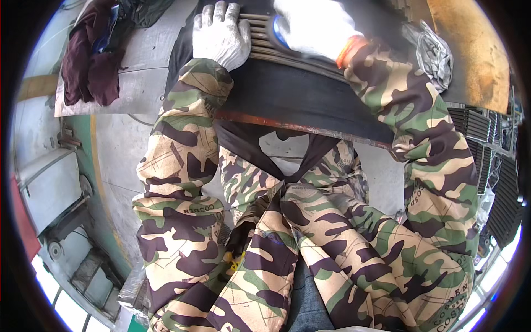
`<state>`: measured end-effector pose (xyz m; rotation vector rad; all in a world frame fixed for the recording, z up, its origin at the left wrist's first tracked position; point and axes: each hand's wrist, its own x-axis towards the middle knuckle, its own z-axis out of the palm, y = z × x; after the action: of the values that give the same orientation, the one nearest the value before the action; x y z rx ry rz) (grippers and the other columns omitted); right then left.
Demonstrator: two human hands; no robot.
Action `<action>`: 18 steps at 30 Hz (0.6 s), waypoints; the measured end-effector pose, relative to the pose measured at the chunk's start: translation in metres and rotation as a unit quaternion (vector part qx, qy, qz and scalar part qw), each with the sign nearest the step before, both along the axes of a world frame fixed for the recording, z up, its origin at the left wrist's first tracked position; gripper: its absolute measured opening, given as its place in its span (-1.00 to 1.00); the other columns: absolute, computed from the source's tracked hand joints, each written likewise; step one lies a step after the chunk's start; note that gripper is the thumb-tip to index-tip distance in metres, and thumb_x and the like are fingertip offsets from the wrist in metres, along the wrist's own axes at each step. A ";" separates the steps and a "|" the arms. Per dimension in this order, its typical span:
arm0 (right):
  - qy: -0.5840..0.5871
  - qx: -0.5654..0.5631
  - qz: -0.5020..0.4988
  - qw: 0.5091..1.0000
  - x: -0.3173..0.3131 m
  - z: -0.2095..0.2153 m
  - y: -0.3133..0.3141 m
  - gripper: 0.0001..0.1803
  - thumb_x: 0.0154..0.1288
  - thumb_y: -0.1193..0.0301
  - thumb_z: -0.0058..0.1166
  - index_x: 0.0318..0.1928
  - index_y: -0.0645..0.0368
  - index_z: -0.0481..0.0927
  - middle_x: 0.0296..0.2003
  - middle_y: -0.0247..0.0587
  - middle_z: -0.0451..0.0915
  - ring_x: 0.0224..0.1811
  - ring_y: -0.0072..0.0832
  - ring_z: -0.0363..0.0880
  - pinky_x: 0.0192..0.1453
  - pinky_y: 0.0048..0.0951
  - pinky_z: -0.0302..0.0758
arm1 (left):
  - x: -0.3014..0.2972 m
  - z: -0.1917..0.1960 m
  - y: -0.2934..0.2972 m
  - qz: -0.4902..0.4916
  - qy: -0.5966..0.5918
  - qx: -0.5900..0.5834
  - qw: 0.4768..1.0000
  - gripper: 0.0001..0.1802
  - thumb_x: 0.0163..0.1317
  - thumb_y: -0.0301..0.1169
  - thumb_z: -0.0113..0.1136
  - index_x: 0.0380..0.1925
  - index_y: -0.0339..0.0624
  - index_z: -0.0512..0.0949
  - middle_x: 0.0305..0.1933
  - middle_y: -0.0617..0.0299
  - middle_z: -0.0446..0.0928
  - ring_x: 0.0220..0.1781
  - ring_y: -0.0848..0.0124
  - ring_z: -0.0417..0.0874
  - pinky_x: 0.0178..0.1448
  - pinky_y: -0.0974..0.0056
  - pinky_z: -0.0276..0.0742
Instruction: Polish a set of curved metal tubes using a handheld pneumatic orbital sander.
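My left hand (222, 37), in a white knitted glove, lies flat with its fingers stretched over the left part of a row of thin metal rods (259, 41). The rods lie side by side on a black sheet (276, 88) that covers the work table. My right hand (316, 29), also in a white glove with an orange cuff, is over the rods further right and smeared by motion. It is closed on a blue-edged object (279, 33), of which only a curved rim shows; the glove hides the rest.
Dark red cloth (91, 66) lies on a grey table surface at the left. A crumpled grey-white cloth (434, 55) is right of my right forearm, by a tan board (470, 50). Stacked dark slatted parts (470, 124) stand at the far right. The table's front edge (265, 119) is close to my body.
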<state>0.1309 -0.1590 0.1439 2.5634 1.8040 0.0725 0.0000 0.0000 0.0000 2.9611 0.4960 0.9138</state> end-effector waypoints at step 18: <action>0.052 0.080 0.016 0.995 -0.018 -0.007 0.020 -0.77 0.33 0.28 0.12 -0.14 0.16 0.66 -0.15 0.09 0.68 -0.04 0.08 0.71 -0.03 0.12 0.67 | -0.008 0.009 0.035 -0.037 -0.071 0.065 0.995 -0.67 0.28 -0.30 0.27 -0.04 -0.29 0.65 0.14 -0.10 0.65 0.21 -0.07 0.58 0.26 -0.14 0.44</action>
<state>0.1133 -0.1394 0.1368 2.6937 1.9504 0.0903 -0.0083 0.0353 0.0091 2.9742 0.3323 1.1811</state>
